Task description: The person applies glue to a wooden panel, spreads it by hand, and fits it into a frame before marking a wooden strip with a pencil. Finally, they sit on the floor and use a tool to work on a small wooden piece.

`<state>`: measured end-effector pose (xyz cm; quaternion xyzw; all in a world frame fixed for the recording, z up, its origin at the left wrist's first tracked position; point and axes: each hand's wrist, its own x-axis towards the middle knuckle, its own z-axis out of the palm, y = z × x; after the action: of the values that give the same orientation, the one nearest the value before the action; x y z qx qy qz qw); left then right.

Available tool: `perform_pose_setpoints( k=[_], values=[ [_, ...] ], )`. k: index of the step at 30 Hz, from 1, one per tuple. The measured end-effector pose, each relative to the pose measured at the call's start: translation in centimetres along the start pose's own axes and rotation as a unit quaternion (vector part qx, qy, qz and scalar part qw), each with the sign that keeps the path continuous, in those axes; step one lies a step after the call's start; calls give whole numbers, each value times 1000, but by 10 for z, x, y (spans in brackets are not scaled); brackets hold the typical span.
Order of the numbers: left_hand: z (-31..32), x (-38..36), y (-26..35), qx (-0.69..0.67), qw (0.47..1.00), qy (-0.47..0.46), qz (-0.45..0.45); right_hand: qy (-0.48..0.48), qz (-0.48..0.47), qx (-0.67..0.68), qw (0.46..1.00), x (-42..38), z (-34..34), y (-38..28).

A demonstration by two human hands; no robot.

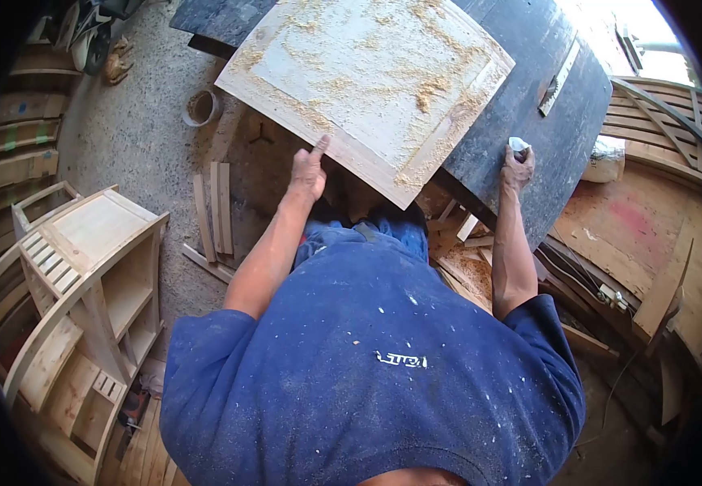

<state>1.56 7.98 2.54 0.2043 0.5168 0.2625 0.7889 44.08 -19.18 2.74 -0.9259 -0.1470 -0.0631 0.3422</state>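
One squarish panel [371, 85] lies forward-right of the left hand [308, 174], which clasps its near edge; right hand [518, 168], farther off, pinches a white wad [518, 144], perhaps paper.

Glare, probably daylight, bleaches the upper right; shadow darkens the space beneath the tabletop [565, 150]; wide-lens distortion bends the edges toward black corners.

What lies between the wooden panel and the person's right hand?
In the head view, just a strip of dark tabletop shows between the wooden panel and the right hand.
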Motion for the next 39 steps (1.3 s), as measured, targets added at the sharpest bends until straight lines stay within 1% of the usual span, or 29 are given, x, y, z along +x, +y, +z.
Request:
perform_pose_setpoints(
  k=[2,3,5,6,7,8,9,10,11,12,14,16,17,19,20,22,23,24,25,26,28,29,30,32,33,34,35,36,39],
  values=[
    [-7,7,5,12,1000,23,-4,98,-9,-60,993,-24,-19,-49],
    [-9,13,4,-5,1000,6,0,167,-114,-137,970,-31,-25,-64],
    [-7,21,4,-22,1000,-7,5,181,-219,-11,959,-48,-23,-119],
    [-6,21,4,-33,999,-3,1,91,-261,52,960,-53,-14,-142],
    [-7,19,2,-43,999,3,-5,-31,-264,14,964,-54,-6,-167],
    [-8,23,0,-40,999,5,-5,-75,-290,-20,954,-54,16,-178],
    [-9,31,-3,-88,996,-18,-18,-118,-318,-53,939,-50,42,-191],
    [-11,33,-6,-137,989,-39,-31,-170,-301,-74,936,-48,67,-200],
    [-5,22,2,-140,988,-66,-23,-192,-292,-84,933,-47,85,-215],
    [1,17,10,-141,988,-59,-19,-184,-293,-60,936,-49,105,-224],
    [6,11,21,-219,966,-137,18,-129,-334,-160,920,-72,141,-231],
    [8,20,29,-229,963,-134,48,-123,-439,-184,871,-119,150,-249],
    [11,21,35,-239,960,-142,35,-199,-444,-59,872,-144,145,-262],
    [4,30,33,-255,951,-173,-1,-335,-421,100,837,-165,125,-294],
    [5,30,33,-234,956,-177,16,-390,-395,186,811,-167,123,-303],
    [13,24,38,-215,959,-183,18,-321,-338,270,843,-151,143,-306],
    [17,23,39,-216,959,-180,20,-294,-318,185,882,-140,150,-305],
    [19,22,37,-230,958,-163,47,-239,-346,76,904,-135,153,-306],
    [18,22,38,-242,956,-147,74,-250,-370,9,895,-139,151,-304],
    [15,21,39,-240,957,-147,75,-257,-393,-59,881,-147,147,-300],
    [9,24,39,-282,946,-153,52,-284,-490,-67,821,-179,143,-283],
    [6,24,39,-276,952,-131,15,-323,-500,-54,802,-198,128,-287],
    [0,28,36,-279,952,-127,16,-340,-526,-56,777,-210,124,-289],
    [-18,34,35,-238,964,-118,-19,-342,-552,-57,759,-219,133,-305],
    [-37,50,26,-400,856,-322,-57,-341,-553,-51,758,-218,145,-318],
    [-45,54,31,-476,708,-501,-147,-334,-577,-39,744,-215,161,-331],
    [-46,53,23,-425,838,-325,-104,-328,-599,-29,729,-211,174,-343],
    [-37,39,31,-352,925,-133,-56,-315,-615,-15,723,-207,188,-358],
    [-33,28,40,-318,934,-156,-39,-290,-627,-16,723,-207,199,-370]
  ],
)
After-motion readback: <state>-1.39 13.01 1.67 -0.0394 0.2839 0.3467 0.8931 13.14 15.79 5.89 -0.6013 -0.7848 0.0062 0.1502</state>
